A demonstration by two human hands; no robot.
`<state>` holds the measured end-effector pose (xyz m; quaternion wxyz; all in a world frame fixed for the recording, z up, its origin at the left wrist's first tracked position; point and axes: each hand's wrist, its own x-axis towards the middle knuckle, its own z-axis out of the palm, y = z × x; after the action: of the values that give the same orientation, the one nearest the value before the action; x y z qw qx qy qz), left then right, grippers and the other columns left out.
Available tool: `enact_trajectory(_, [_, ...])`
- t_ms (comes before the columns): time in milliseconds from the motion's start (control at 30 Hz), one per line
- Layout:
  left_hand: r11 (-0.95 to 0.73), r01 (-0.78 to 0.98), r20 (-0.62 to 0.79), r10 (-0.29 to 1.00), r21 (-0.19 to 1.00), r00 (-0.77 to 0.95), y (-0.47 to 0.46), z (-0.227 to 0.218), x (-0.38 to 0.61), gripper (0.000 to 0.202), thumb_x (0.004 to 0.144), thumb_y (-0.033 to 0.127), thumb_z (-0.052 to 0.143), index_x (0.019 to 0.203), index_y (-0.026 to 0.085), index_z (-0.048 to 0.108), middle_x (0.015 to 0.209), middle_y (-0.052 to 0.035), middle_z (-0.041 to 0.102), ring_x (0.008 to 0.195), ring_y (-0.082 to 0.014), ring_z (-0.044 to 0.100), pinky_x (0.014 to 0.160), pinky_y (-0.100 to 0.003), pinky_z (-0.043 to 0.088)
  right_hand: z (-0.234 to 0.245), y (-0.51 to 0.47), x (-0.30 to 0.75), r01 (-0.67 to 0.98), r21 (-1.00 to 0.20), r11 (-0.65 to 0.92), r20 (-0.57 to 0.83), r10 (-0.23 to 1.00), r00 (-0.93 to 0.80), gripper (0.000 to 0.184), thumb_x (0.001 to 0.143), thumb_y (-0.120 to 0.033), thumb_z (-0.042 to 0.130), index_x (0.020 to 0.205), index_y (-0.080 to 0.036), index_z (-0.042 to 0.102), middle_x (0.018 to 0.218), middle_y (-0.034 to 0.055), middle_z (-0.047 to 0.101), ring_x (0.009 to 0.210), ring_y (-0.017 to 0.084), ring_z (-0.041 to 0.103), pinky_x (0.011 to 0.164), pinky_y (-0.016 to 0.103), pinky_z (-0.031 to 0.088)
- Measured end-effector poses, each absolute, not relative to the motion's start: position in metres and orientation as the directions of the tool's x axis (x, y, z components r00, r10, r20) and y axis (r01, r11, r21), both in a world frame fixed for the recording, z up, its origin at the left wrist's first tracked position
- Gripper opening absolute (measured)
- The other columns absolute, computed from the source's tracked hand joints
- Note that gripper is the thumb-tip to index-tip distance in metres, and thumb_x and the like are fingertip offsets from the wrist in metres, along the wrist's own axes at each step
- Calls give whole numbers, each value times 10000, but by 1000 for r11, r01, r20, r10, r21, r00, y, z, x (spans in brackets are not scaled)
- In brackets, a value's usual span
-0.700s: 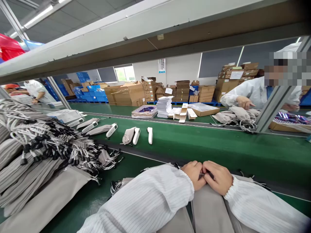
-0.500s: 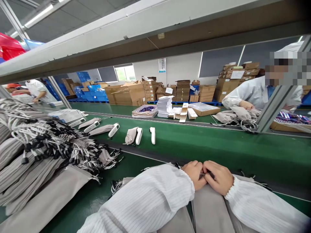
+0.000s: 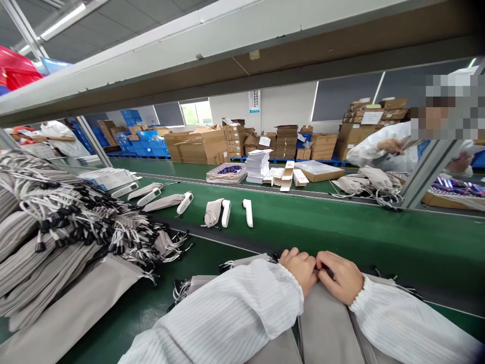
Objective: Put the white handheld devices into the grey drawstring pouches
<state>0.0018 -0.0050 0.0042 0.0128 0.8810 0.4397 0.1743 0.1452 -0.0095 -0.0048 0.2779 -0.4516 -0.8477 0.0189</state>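
My left hand (image 3: 300,268) and my right hand (image 3: 340,275) meet knuckle to knuckle at the top edge of a grey drawstring pouch (image 3: 326,323) lying in front of me. Both have their fingers curled and pinched on the pouch's opening. White striped sleeves cover both forearms. More flat grey pouches (image 3: 242,263) lie under my left arm. On the green conveyor belt (image 3: 341,227) beyond, white handheld devices (image 3: 248,212) and a bunched grey pouch (image 3: 212,212) lie in a row.
A large pile of grey pouches with white cords and black toggles (image 3: 68,227) fills the left. A metal shelf (image 3: 227,55) runs overhead. A co-worker in white (image 3: 382,149) handles pouches at far right. Cardboard boxes (image 3: 200,146) and stacked paper (image 3: 256,166) stand behind.
The devices and pouch on the belt have drifted right. My left hand shifted slightly left at the pouch's edge. The co-worker's hand has risen.
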Motion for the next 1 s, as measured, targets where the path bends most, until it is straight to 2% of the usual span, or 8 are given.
enact_trajectory(233, [-614,775,399,755,151,521,-7,-4,10,213,813,273,394,730,159,553,710,-50,558,757,-214,427,588,-336,319,15,6,135,628,-600,495,400,866,-301,211,705,-168,324,909,-191,373,734,-2,512,584,107,492,545,209,385])
enact_trajectory(300, [-604,780,416,759,164,501,-10,-6,14,173,806,197,395,788,153,562,730,-68,562,773,-226,436,587,-338,321,31,21,113,657,-589,471,349,881,-319,185,736,-187,321,911,-198,379,723,-11,515,592,103,498,578,208,386])
enact_trajectory(400, [-569,797,414,787,204,456,-15,-6,18,170,785,136,400,815,158,566,727,-78,558,791,-238,450,588,-341,334,48,56,66,828,-378,415,180,910,-374,188,762,-240,364,943,-228,416,759,-6,518,656,130,505,636,243,368])
enact_trajectory(467, [-546,805,393,810,233,436,-17,-4,19,178,774,123,402,775,160,576,696,-77,555,786,-243,460,610,-356,344,50,83,35,864,-343,369,144,929,-340,241,746,-291,428,978,-227,436,837,37,513,757,188,504,678,297,356])
enact_trajectory(600, [-488,821,324,860,297,394,-16,2,16,223,782,122,362,782,153,583,740,-93,562,802,-257,472,652,-379,354,36,130,-6,893,-380,243,85,970,-228,386,683,-310,556,1027,-181,438,948,123,482,889,283,461,716,372,340])
enact_trajectory(733, [-458,802,228,889,383,398,-6,8,6,174,742,201,461,858,139,575,819,-106,559,830,-271,465,645,-361,368,22,149,-2,847,-517,128,34,991,-129,416,644,-134,590,1028,-168,433,949,118,499,926,261,457,751,352,343])
enact_trajectory(867, [-542,676,138,820,499,555,13,9,-8,237,522,324,692,674,177,585,687,-16,550,708,-195,476,641,-279,366,27,134,43,690,-720,64,3,996,-90,525,704,-146,524,1167,-162,278,904,78,524,848,197,513,735,324,388])
enact_trajectory(1000, [-526,572,140,801,629,582,21,14,-14,148,600,296,630,614,177,543,535,19,447,648,-162,435,573,-236,330,50,86,109,407,-909,91,36,989,-142,660,773,-190,437,1255,-203,-13,876,42,539,819,150,534,719,301,424])
